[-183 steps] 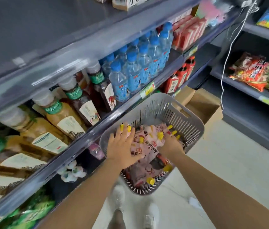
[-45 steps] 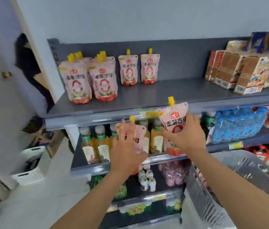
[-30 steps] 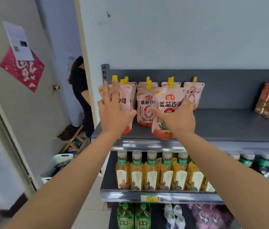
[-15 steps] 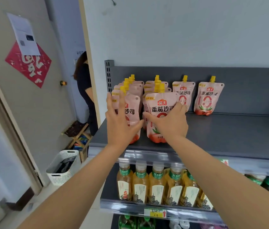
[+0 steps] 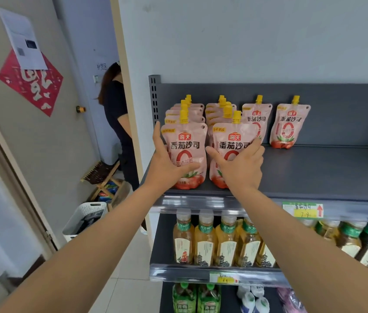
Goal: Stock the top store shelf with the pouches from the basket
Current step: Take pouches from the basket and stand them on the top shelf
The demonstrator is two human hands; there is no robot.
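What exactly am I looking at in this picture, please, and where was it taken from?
There is no machine here. The picture comes from a camera worn on a person's head, looking forward and down, so the two bare arms reaching in are the wearer's own. In front is a store shelf unit. On the top shelf stand pink pouches with yellow caps, in two rows at the left plus two single pouches near the back wall. The left hand holds the front pouch of the left row, and the right hand holds the front pouch of the second row; both pouches stand upright on the shelf. The shelf below holds bottles of yellowish drink. Another person stands in the doorway at the left.
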